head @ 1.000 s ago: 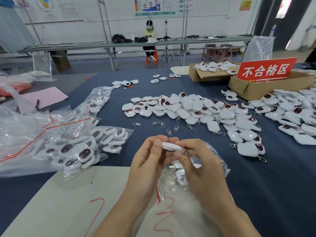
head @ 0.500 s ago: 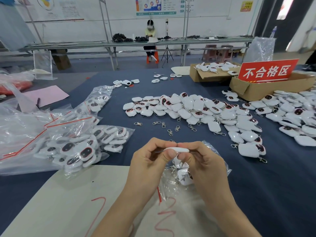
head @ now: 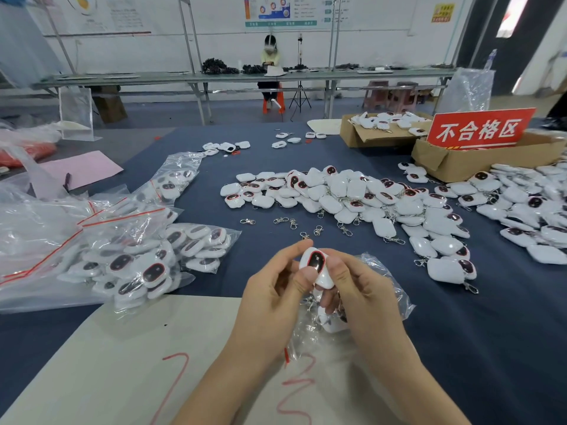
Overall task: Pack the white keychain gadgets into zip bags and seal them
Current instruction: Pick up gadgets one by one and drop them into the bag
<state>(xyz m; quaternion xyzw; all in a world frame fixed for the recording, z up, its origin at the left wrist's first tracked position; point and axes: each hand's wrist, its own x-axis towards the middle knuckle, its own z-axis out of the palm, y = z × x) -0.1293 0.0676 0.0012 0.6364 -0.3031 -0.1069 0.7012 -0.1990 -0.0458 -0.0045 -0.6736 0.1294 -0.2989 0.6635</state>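
Both my hands hold one white keychain gadget with a dark red-rimmed face turned toward me. My left hand pinches its left edge between thumb and fingers. My right hand grips its right side. Beneath the hands lies a clear zip bag holding a few gadgets, partly hidden by my right hand. A large pile of loose gadgets spreads across the blue table beyond. Filled zip bags lie at the left.
Loose metal clasps lie just past my hands. Two cardboard boxes with a red sign stand at the far right. A white sheet with red marks covers the near table. A person sits at a distant bench.
The gadget was held edge-on and flat between my fingertips; it has now been turned upright so its dark face points toward me. Hands stay in nearly the same place.
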